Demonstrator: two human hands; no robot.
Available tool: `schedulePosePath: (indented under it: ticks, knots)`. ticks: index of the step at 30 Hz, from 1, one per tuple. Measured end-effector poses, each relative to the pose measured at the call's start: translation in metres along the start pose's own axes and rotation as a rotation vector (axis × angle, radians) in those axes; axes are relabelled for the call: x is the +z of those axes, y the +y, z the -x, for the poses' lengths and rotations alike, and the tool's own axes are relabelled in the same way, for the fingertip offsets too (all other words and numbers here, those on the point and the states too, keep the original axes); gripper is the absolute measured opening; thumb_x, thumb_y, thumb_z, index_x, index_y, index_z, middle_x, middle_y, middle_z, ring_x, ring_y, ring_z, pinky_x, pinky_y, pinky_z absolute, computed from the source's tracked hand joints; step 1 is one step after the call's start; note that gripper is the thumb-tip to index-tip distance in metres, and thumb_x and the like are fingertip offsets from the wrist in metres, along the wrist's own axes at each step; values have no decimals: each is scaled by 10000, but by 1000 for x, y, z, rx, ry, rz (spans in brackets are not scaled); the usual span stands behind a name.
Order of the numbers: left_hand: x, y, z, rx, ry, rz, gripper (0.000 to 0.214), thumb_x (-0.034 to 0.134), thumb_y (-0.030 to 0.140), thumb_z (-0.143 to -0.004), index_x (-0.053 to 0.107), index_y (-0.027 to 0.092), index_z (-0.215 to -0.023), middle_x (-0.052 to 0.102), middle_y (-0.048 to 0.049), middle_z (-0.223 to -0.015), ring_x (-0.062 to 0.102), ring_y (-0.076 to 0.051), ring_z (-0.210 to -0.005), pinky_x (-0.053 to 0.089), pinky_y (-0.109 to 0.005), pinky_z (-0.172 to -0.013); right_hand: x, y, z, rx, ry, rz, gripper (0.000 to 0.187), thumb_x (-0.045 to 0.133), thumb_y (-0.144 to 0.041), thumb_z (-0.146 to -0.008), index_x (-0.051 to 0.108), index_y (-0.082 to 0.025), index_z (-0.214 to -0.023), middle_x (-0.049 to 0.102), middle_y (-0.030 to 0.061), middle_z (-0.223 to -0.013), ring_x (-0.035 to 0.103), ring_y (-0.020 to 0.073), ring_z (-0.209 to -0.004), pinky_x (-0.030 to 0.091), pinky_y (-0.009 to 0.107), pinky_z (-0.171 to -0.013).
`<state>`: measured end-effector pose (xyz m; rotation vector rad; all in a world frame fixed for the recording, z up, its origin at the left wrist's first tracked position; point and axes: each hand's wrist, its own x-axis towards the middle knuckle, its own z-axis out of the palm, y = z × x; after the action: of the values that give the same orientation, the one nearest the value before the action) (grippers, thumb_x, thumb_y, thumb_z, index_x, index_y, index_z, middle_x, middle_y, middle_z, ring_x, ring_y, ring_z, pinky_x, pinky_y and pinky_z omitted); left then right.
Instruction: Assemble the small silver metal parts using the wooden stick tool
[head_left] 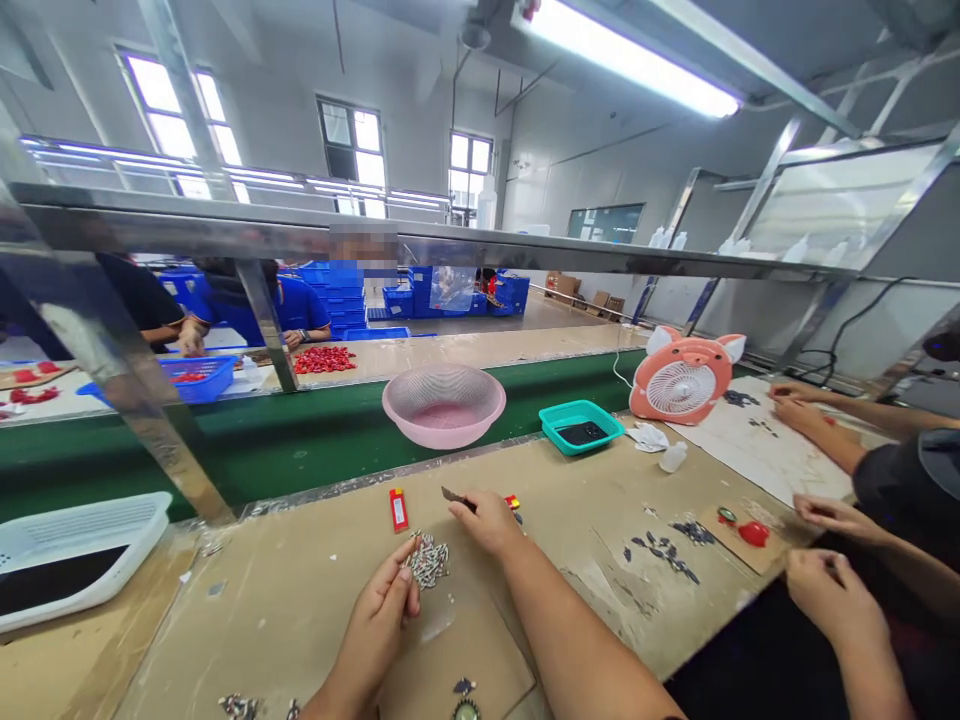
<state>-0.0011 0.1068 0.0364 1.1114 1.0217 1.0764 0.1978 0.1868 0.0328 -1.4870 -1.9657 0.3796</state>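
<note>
My left hand [384, 603] is raised over the brown worktable [300, 590], thumb and fingertips pinched together. What it pinches is too small to make out. Just beyond those fingers lies a pile of small silvery and dark pieces [429, 562]. Ahead and to the right, my right hand [489, 522] is closed around a thin dark blade-like tool [454, 497], whose tip points left. A red packet with a white label [398, 511] lies left of this tool. Partly hidden behind my right hand is a red and yellow item [513, 503].
A pink basket [444, 440] and a teal tray [581, 446] sit along the green belt [322, 460]. A pig-shaped fan [681, 375] stands at the right, near co-workers' hands [836, 590]. Dark small pieces [664, 556] lie right; a white tray [82, 600] stands left.
</note>
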Motion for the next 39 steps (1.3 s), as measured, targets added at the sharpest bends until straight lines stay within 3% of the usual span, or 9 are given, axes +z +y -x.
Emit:
schedulePosePath:
  ticks: [6, 11, 14, 17, 20, 23, 28, 33, 39]
  knots:
    - [-4, -4, -11, 12, 120, 168, 380, 550, 482, -789, 567, 181, -1019, 511, 53, -546, 374, -74, -466, 276, -160, -444, 12, -14, -39, 35, -89, 256, 253, 615, -435, -771, 699, -197, -764, 679, 76, -796, 604, 237, -809, 420, 307, -735]
    - [-7, -3, -14, 42, 128, 169, 360, 514, 477, -790, 534, 180, -992, 512, 62, -542, 376, -69, -429, 270, -159, -422, 13, -30, -62, -4, -10, 325, 452, 590, -395, -805, 557, -159, -1189, 612, 137, -1118, 532, 270, -1045, 393, 368, -883]
    - [-4, -3, -14, 41, 78, 151, 339, 481, 467, -806, 526, 179, -979, 521, 63, -539, 367, -65, -397, 246, -161, -404, 12, -40, -36, -129, 6, 306, 445, 493, -249, -874, 441, -199, -1314, 593, 103, -1157, 517, 217, -1065, 375, 341, -923]
    - [5, -4, -8, 42, -37, 102, 300, 523, 457, -776, 558, 174, -869, 531, 56, -485, 378, -77, -368, 257, -177, -392, 13, -46, 10, -314, -50, 250, 377, 495, -199, -864, 531, -259, -1234, 650, 50, -987, 564, 181, -925, 409, 298, -855]
    - [14, -2, 3, 71, -179, 34, 259, 635, 427, -691, 609, 174, -744, 580, 21, -479, 474, -118, -415, 354, -219, -435, 10, -40, 51, -388, -16, 173, 262, 557, -229, -824, 633, -228, -1074, 656, 61, -903, 564, 198, -873, 416, 311, -825]
    - [12, 6, 11, 122, -203, -11, 243, 672, 412, -664, 651, 183, -742, 644, -13, -586, 549, -154, -535, 419, -262, -540, -6, -21, 77, -243, 97, 160, 186, 495, -254, -858, 646, -189, -945, 651, 72, -886, 560, 204, -881, 415, 315, -817]
    - [-6, 27, 22, 197, -2, 8, 334, 529, 443, -805, 577, 192, -1020, 634, -26, -804, 550, -153, -684, 402, -255, -617, -50, 34, 100, 82, 242, 171, 313, 319, -270, -912, 612, -161, -917, 641, 55, -782, 578, 175, -718, 427, 258, -634]
    - [-16, 16, 67, 221, 32, 49, 370, 592, 400, -796, 527, 215, -1109, 639, -35, -871, 570, -176, -826, 424, -270, -737, -64, 69, 120, 196, 131, 221, 157, 487, -215, -817, 640, -178, -819, 657, 26, -745, 587, 161, -701, 409, 230, -629]
    - [-36, -18, 135, 70, 195, 65, 424, 665, 466, -714, 567, 215, -1042, 616, 10, -693, 569, -172, -710, 440, -258, -696, -59, 70, 130, 192, 11, 304, 110, 619, -209, -763, 648, -175, -864, 655, 36, -809, 575, 170, -813, 397, 244, -726]
